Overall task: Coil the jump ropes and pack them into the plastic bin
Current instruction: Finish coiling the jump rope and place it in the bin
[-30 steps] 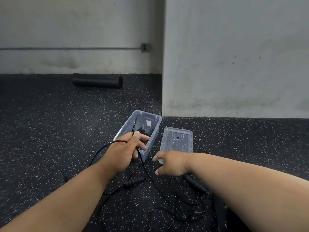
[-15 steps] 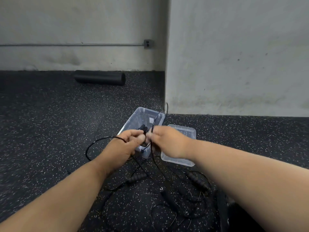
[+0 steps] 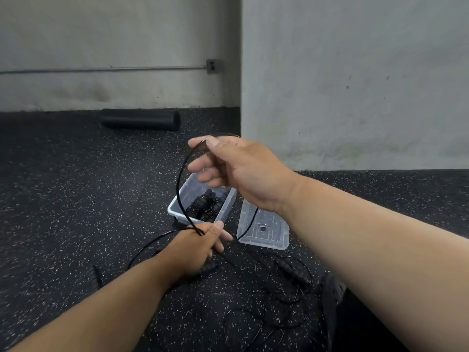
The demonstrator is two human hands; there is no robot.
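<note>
A thin black jump rope [image 3: 180, 189] arcs between both hands. My right hand [image 3: 236, 168] is raised above the clear plastic bin [image 3: 177, 212] and pinches the rope between thumb and forefinger. My left hand [image 3: 198, 246] sits low in front of the bin and grips the rope's lower part. Black coiled ropes with handles [image 3: 204, 205] lie inside the bin. More loose rope and a black handle [image 3: 291, 271] are tangled on the floor near me.
The bin's clear lid [image 3: 264, 231] lies flat to the right of the bin. A black foam roller [image 3: 140, 119] rests by the back wall. A grey wall corner [image 3: 241, 97] juts out behind the bin. The floor is black speckled rubber.
My right hand has lifted from beside my left hand to well above the bin, drawing the rope up into an arc. My left hand has dropped slightly toward me.
</note>
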